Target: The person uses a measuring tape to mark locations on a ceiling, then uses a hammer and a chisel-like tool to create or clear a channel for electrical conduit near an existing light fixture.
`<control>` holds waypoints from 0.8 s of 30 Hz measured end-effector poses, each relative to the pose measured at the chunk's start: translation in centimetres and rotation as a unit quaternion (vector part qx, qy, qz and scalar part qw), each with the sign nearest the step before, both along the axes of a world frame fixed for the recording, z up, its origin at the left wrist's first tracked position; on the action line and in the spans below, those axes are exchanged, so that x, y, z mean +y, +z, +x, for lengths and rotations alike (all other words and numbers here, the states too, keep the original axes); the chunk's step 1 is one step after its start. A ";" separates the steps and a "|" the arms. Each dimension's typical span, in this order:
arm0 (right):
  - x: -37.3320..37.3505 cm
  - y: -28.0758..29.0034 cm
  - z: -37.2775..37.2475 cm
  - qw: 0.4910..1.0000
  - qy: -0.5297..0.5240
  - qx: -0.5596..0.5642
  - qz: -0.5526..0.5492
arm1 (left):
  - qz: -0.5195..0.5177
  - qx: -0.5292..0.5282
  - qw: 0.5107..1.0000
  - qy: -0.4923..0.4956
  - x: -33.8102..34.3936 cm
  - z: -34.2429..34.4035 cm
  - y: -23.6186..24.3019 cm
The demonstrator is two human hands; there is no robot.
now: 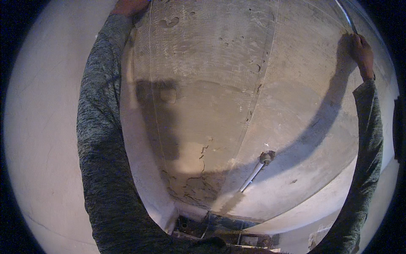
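My left hand (pixel 130 6) reaches up to the top edge at the left, against the rough plastered surface (pixel 211 55); its fingers are mostly cut off, so what it holds is hidden. High at the right, my right hand (pixel 362 54) has its fingers closed on a thin metal bar (pixel 346 17) that runs out of the top of the view along the surface. Both forearms are raised in grey sleeves, and the right arm casts a long shadow. Thin lines cross the patchy, cracked plaster.
A short pipe (pixel 253 173) sticks out of a round hole in the plaster, low right of centre. Pale smooth walls (pixel 46 118) curve along the left and right. Dark tile-like panels (pixel 215 224) show at the bottom beyond my arms.
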State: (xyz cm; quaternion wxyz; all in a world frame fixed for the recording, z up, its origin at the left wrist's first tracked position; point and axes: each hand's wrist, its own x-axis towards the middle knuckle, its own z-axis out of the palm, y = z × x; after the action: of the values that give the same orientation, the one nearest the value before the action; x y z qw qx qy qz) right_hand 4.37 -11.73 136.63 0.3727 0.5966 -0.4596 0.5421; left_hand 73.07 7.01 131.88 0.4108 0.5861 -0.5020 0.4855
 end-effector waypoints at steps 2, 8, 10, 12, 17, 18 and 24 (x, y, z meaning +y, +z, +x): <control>0.1 0.4 -0.4 1.000 -0.020 0.018 0.000 | -0.002 -0.033 0.999 0.043 0.0 0.2 0.3; 1.6 -0.6 1.6 1.000 -0.017 -0.014 0.004 | 0.012 0.075 0.985 -0.157 1.5 -3.7 -0.4; 2.7 -1.3 3.4 1.000 0.008 -0.011 0.009 | -0.032 0.049 0.992 -0.110 0.9 -1.1 -0.1; 3.3 -1.6 3.6 1.000 -0.005 0.006 -0.003 | -0.037 0.055 0.990 -0.125 0.4 -0.9 -0.4; 1.8 -0.6 0.7 0.999 -0.014 0.018 -0.033 | -0.009 0.093 0.995 -0.047 0.5 -3.6 -0.7; 1.6 -0.6 0.6 0.999 -0.015 0.017 -0.036 | -0.012 0.061 0.996 -0.062 0.5 -3.8 -0.8; 2.1 -0.9 1.7 0.999 -0.040 0.008 -0.032 | 0.001 0.038 0.997 -0.067 1.3 -2.7 0.0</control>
State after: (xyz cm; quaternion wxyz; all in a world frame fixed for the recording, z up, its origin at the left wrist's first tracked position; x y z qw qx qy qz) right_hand 6.04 -9.60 135.78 0.4168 0.5699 -0.4626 0.5362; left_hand 70.38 8.29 131.92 0.4604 0.5697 -0.5249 0.4335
